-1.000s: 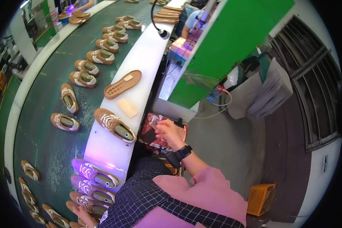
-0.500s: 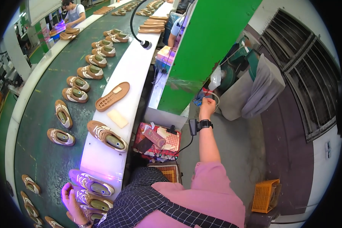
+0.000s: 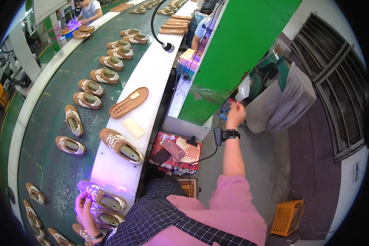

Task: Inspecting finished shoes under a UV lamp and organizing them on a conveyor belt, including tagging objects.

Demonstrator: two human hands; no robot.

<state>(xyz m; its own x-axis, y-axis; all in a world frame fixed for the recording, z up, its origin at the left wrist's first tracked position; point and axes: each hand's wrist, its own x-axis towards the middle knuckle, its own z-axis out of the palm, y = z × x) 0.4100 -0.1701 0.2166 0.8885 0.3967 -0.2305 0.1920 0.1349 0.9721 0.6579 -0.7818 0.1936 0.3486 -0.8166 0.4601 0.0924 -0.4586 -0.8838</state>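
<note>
My left hand (image 3: 85, 210) is beside a row of brown-and-white sneakers at the bench's near end. Its fingers are loosely bent and apart, close to the laces of the nearest-lit sneaker (image 3: 104, 197); whether they touch it I cannot tell. My right arm stretches forward, and my right hand (image 3: 236, 115) is closed by the lower edge of a green panel (image 3: 233, 61), next to small red and blue items (image 3: 224, 111). What its fingers pinch is hidden. On the white bench (image 3: 115, 172) lie another sneaker (image 3: 121, 145), a brown sole (image 3: 129, 102) and a pale rectangular pad (image 3: 133, 128).
A green conveyor (image 3: 49, 119) carries several sneakers along my left. A black flexible-neck lamp (image 3: 167, 47) hangs over the bench. Below it stands a red patterned surface with a pouch (image 3: 173, 148). An orange crate (image 3: 287, 217) sits on the floor; a co-worker (image 3: 89, 12) works far left.
The view has shifted, so the scene sits further right. My left hand has come in closer to the sneaker. My right hand stays by the panel edge, its wrist turned somewhat.
</note>
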